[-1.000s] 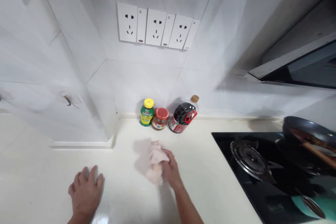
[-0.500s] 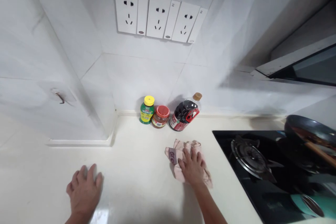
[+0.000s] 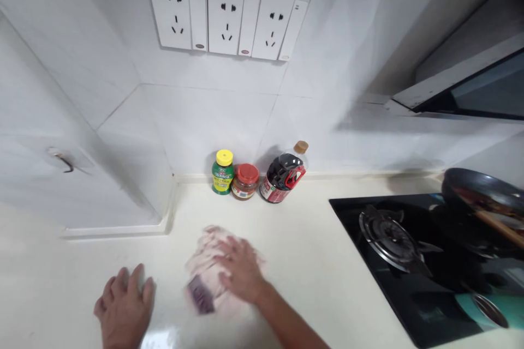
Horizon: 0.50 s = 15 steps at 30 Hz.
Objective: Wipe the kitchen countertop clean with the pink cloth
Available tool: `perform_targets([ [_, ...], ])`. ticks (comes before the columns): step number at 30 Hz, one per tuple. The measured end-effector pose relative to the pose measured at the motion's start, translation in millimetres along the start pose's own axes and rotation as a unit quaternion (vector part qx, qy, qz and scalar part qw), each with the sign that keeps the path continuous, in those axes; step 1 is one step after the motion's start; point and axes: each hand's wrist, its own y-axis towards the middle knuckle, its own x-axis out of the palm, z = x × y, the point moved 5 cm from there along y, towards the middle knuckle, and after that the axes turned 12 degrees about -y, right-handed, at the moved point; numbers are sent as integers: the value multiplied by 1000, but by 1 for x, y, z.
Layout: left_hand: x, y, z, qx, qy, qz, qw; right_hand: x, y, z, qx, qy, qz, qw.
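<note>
A pink cloth (image 3: 208, 256) with a purple label lies bunched on the white countertop (image 3: 303, 267), smeared by motion. Pressing down on it is my right hand (image 3: 242, 270), its fingers bent over the fabric; the blur hides how tightly they grip. To the left, my left hand (image 3: 126, 302) rests on the counter, fingers spread, holding nothing. Behind the cloth, against the wall, stand a green bottle with a yellow cap (image 3: 222, 173), a red-lidded jar (image 3: 245, 182) and a large bottle of dark liquid with a red handle (image 3: 282, 177).
A black gas hob (image 3: 368, 251) occupies the right side, with a dark wok (image 3: 478, 191) at its back. A turquoise pot (image 3: 507, 308) is at the lower right. Wall sockets (image 3: 225, 16) sit above, and a wall corner (image 3: 118, 223) juts out at left.
My right hand and the cloth have swept left across the counter, away from the hob. The left hand stays on the counter. The camera view has shifted slightly.
</note>
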Motion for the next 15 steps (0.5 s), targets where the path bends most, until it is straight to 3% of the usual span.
perform_targets([
  [3,-2,0,3,-7,0,-7,1000,-16,-25,118,211,-87,27,973],
  [6,-3,0,5,-17,0,-19,1000,-33,-94,223,438,-115,34,891],
  [8,-4,0,5,-21,-3,-22,1000,-42,-152,258,547,-114,63,827],
  [10,-4,0,5,-23,-8,-22,999,-44,-203,261,601,-113,105,784],
  [11,-3,0,5,-24,-11,-23,999,-43,-222,252,606,-114,123,778],
  [15,1,-1,2,-27,-13,-28,999,-18,-243,180,530,-126,134,828],
])
